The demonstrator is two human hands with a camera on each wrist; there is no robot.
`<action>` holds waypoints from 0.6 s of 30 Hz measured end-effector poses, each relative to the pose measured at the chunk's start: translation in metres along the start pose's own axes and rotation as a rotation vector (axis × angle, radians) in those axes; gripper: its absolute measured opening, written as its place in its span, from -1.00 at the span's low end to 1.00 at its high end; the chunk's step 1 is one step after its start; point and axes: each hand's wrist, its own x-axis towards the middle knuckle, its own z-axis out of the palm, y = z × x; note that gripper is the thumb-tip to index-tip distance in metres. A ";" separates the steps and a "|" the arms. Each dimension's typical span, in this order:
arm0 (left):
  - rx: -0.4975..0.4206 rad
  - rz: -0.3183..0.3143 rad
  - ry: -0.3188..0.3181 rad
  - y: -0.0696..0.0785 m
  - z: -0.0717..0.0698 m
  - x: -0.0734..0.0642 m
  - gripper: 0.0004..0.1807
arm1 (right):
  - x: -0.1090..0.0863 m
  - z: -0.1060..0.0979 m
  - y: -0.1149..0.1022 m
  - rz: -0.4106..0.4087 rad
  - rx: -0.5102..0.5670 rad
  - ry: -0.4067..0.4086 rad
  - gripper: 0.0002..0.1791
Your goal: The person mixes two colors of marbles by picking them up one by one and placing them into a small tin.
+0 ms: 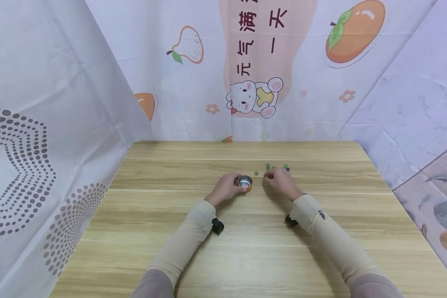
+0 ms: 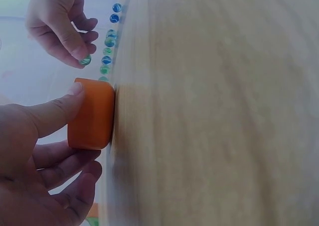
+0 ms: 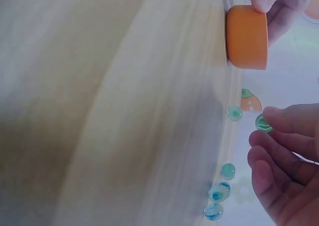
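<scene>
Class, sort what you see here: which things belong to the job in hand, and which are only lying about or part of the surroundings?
Job in hand:
orange container, held in the left grip
green marble, pinched in the right grip
loose marbles, probably, being similar

Surroundings:
wooden table
printed cloth behind it
black wrist devices

Curtained tabletop booth, the kind of room beyond being hidden: a wood-grain table (image 1: 260, 252) fills the lower centre, backed by a cartoon-printed sheet (image 1: 205, 85) at upper centre and flanked by a dot-patterned sheet (image 1: 70, 136) at left and a pale patterned sheet (image 1: 409, 111) at right.
</scene>
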 end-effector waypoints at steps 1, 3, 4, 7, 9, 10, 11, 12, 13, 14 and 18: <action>0.000 0.001 0.000 0.000 0.000 0.000 -0.40 | 0.000 0.000 -0.001 0.005 0.005 0.000 -0.78; -0.003 -0.001 -0.002 0.000 0.000 0.001 -0.39 | 0.001 0.000 -0.002 0.011 0.016 -0.003 -0.78; -0.005 -0.003 -0.003 0.000 0.000 0.001 -0.39 | 0.001 0.001 -0.003 0.012 0.020 -0.005 -0.78; -0.009 -0.006 -0.004 0.000 0.001 0.001 -0.39 | 0.002 0.002 -0.005 0.004 0.037 0.002 -0.80; -0.011 -0.010 -0.004 -0.001 0.001 0.001 -0.39 | 0.002 0.004 -0.007 -0.004 0.051 0.004 -0.81; -0.011 -0.010 -0.005 -0.001 0.002 0.001 -0.40 | 0.002 0.004 -0.008 -0.014 0.056 0.002 -0.81; -0.013 -0.012 -0.007 -0.001 0.002 0.001 -0.40 | 0.003 0.005 -0.009 -0.021 0.061 0.001 -0.82; -0.014 -0.013 -0.008 -0.001 0.002 0.000 -0.40 | 0.003 0.005 -0.010 -0.027 0.063 -0.003 -0.82; -0.014 -0.013 -0.008 -0.001 0.002 0.001 -0.40 | 0.003 0.005 -0.012 -0.031 0.071 -0.009 -0.82; -0.011 -0.012 -0.008 -0.001 0.001 0.000 -0.40 | 0.004 0.006 -0.013 -0.033 0.078 -0.014 -0.82; -0.003 0.003 -0.003 0.000 0.001 0.001 -0.42 | 0.006 0.005 -0.018 -0.045 0.095 -0.030 -0.79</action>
